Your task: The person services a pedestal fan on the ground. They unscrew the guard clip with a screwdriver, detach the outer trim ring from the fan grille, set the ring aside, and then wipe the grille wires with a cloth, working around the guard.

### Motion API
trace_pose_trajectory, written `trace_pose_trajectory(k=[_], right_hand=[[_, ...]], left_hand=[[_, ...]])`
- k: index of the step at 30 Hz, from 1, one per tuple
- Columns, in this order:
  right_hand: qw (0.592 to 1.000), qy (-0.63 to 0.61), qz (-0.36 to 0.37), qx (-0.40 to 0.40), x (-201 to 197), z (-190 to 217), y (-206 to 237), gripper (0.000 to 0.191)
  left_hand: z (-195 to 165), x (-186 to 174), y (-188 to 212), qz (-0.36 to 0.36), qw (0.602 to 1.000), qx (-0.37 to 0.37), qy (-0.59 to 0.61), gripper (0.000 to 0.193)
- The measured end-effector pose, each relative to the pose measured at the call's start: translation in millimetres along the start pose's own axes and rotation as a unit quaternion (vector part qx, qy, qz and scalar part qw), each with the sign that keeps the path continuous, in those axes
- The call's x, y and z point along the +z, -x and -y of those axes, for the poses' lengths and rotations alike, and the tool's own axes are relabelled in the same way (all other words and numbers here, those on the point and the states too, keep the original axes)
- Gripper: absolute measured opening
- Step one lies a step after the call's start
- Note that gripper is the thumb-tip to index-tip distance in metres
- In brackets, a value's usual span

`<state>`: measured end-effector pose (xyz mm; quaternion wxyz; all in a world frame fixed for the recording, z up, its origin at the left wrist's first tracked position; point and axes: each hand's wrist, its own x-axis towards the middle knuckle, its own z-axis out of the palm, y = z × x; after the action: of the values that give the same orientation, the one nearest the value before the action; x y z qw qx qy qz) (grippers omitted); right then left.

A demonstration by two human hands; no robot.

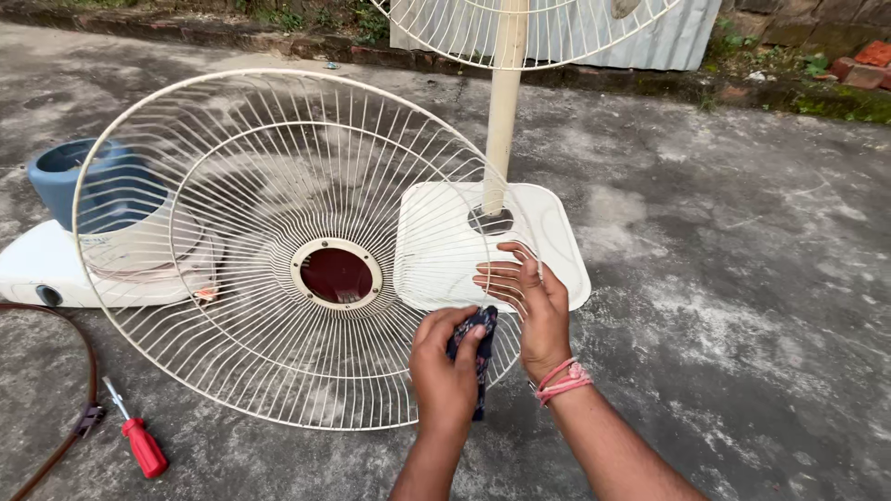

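1. Nearest the camera, a dark cloth (478,345) is pinched in the left hand (444,371), fingers curled shut around it, and pressed to the lower right rim of the fan grille (278,241).
2. That grille is propped tilted on the concrete, and its rim is steadied by the right hand (531,301), fingers loosely open and spread across the wires with nothing clasped.
3. Wires are best wiped one at a time, hub to rim, with the brace kept close by; a judgement.
4. Behind stands the fan base (557,250) with its pole (503,111).
5. Left of the grille lie a blue pot (70,176) and a red screwdriver (139,443).
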<state>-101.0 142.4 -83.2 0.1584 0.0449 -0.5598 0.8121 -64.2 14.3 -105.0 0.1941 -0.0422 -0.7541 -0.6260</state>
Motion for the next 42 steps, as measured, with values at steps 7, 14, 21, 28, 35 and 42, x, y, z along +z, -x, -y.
trace_pose_trajectory(k=[7,14,21,28,35,42], right_hand=[[0.973,0.035,0.225,0.041,-20.9,29.0,-35.9,0.056],[0.916,0.258,0.262,0.163,8.7,98.5,-64.4,0.067],[0.816,0.468,0.250,0.229,40.6,125.6,-94.2,0.069],[0.957,0.282,-0.015,0.067,71.6,70.9,-79.4,0.055],[0.993,0.093,0.023,-0.073,84.0,28.1,-51.7,0.033],[0.999,0.001,0.023,-0.047,51.2,-27.1,-29.7,0.031]], left_hand=[[-1.7,22.5,-3.3,-0.062,0.998,0.000,-0.003,0.026],[0.8,24.8,-0.8,-0.077,0.997,0.005,0.009,0.023],[6.9,26.9,5.2,-0.058,0.998,-0.018,0.031,0.023],[3.8,5.6,-6.3,0.004,0.995,-0.090,0.041,0.020],[21.1,-22.4,-32.1,-0.037,0.993,0.021,-0.107,0.021],[64.8,-30.4,-28.9,-0.012,0.991,-0.009,-0.130,0.021]])
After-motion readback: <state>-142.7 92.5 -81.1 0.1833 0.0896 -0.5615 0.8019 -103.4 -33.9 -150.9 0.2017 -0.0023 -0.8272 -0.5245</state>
